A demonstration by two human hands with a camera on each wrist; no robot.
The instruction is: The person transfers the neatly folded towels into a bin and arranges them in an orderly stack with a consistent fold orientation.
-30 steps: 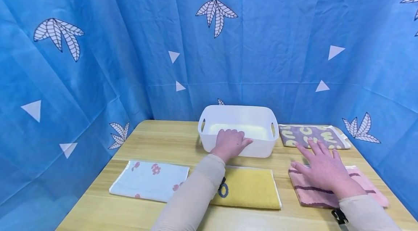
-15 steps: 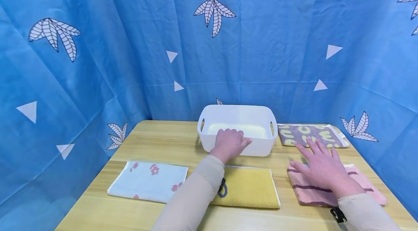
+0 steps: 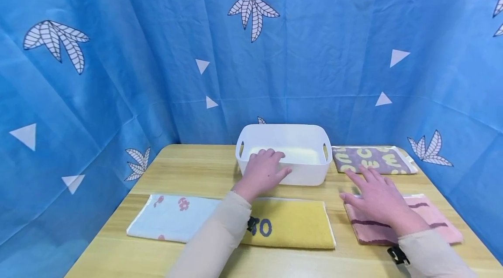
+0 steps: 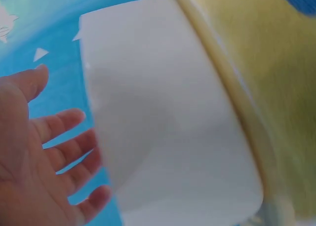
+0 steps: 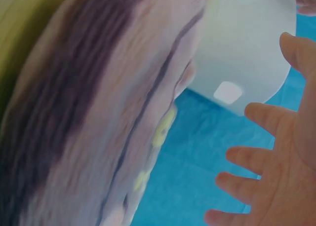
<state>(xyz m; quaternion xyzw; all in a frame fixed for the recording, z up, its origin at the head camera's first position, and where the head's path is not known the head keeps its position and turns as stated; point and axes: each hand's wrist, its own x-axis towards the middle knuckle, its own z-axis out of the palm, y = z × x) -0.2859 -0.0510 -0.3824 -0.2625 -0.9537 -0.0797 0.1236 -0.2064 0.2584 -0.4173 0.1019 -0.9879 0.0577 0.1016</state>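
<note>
A white plastic basket (image 3: 302, 174) with cut-out handles stands at the back of the table. My left hand (image 3: 259, 174) is at its front rim with fingers loosely spread; in the left wrist view the fingertips lie close to the rim, and I cannot tell whether they touch. Below that forearm is a folded yellow towel (image 3: 298, 225) with dark blue lettering. Over a folded pink towel (image 3: 440, 223) with dark stripes hovers my right hand (image 3: 379, 197), fingers spread and holding nothing. Behind it lies a folded purple-grey towel (image 3: 383, 161) with yellow letters, partly hidden by the fingertips.
A folded white towel (image 3: 173, 219) with pink flowers lies at the left, partly covered by the left sleeve. The wooden table (image 3: 188, 166) ends at a blue patterned curtain (image 3: 326, 51) behind and at both sides.
The left hand has let go of the basket's front rim and drawn back slightly to the left, its fingers loosening. The right hand has shifted slightly left. The view has moved a little.
</note>
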